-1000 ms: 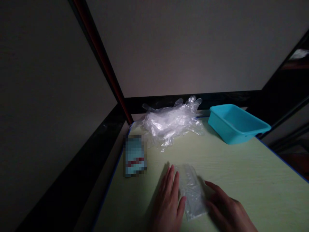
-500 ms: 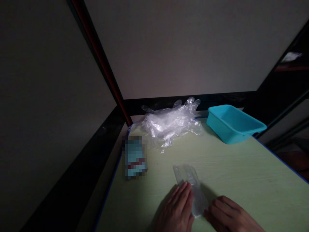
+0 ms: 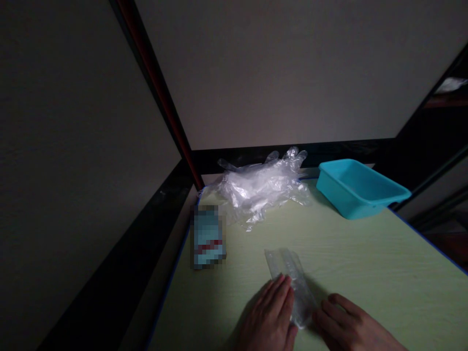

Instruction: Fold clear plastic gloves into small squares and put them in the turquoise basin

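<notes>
A folded strip of clear plastic (image 3: pixel 300 297) lies on the pale green tabletop (image 3: pixel 234 292) near its front. My left hand (image 3: pixel 268 317) rests flat on the strip's left side, fingers together and stretched forward. At the strip's lower right edge is my right hand (image 3: pixel 345 321), its fingers curled and its fingertips touching the plastic edge. Toward the back lies a loose pile of clear plastic gloves (image 3: pixel 259 187).
A turquoise plastic basket (image 3: pixel 365 207) stands at the back right corner. On the left edge lies a blurred, pixelated flat item (image 3: pixel 208 239). Dark-trimmed panels (image 3: pixel 285 73) rise behind and to the left of the table.
The whole view has shifted slightly, so things appear a little further right. Both hands keep nearly the same places at the plastic strip.
</notes>
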Available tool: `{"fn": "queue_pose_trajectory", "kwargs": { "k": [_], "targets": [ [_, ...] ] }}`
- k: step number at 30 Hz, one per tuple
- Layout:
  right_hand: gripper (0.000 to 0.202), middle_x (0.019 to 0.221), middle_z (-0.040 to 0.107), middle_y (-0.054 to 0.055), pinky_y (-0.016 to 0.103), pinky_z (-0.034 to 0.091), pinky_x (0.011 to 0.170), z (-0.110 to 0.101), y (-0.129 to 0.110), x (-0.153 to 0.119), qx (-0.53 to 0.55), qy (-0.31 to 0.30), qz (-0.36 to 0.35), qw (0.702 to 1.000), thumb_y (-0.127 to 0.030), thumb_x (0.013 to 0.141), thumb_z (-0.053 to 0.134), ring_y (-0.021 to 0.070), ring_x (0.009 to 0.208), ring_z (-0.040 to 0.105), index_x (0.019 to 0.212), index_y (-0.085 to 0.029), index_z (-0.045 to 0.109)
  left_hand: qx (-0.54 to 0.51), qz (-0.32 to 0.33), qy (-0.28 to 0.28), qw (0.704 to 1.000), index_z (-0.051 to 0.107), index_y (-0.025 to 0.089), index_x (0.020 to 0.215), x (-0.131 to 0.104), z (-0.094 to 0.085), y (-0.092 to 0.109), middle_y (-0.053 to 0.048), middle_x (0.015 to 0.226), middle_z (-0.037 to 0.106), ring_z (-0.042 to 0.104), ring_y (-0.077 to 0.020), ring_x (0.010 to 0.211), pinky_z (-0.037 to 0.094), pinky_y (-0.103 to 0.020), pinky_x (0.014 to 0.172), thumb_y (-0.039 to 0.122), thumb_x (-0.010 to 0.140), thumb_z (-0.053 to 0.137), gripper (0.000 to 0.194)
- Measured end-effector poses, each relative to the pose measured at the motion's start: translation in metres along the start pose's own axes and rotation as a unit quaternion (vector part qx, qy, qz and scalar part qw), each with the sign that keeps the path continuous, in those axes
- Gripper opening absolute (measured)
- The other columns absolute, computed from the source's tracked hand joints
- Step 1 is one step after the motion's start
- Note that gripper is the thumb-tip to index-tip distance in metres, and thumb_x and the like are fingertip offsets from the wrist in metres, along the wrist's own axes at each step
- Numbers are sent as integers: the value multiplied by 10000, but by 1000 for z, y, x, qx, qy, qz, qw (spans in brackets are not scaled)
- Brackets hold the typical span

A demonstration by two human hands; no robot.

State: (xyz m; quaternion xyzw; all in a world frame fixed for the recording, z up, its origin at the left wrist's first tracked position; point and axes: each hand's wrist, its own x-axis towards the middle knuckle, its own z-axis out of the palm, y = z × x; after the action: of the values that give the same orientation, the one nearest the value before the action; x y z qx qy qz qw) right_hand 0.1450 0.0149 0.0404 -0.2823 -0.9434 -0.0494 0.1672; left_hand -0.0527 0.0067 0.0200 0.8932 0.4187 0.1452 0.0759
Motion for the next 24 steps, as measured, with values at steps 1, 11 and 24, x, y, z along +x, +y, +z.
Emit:
{"fn": "queue_pose_trajectory", "kwargs": {
  "k": [1, 11, 24],
  "targets": [
    [195, 634, 597, 7, 280, 400, 596, 0, 0, 0, -5, 4, -5, 1000, -97, 801, 424, 139, 578, 516, 707, -192, 566, -2, -1, 2, 1000, 414, 140, 1236, 0, 0, 0, -62, 1332, 378, 347, -196, 1219, 336, -285, 1000, 215, 787, 459, 458],
    [284, 927, 660, 68, 287, 470, 754, 9, 5, 0, -5, 42, -21, 999, -112, 859, 324, 169, 881, 593, 892, -158, 602, -11, -10, 13, 1000, 472, 149, 1190, -1, -4, -1, -58, 1286, 450, 415, -201, 1172, 342, -294, 996, 265, 823, 444, 386],
    [218, 715, 630, 53, 270, 481, 630, -2, 19, 16, 124, -18, 49, 991, -109, 830, 342, 148, 668, 597, 799, -174, 548, -128, -70, 22, 989, 506, 168, 1172, 0, -12, -1, -57, 1198, 535, 461, -238, 1122, 351, -353, 990, 431, 722, 560, 524]
  ]
}}
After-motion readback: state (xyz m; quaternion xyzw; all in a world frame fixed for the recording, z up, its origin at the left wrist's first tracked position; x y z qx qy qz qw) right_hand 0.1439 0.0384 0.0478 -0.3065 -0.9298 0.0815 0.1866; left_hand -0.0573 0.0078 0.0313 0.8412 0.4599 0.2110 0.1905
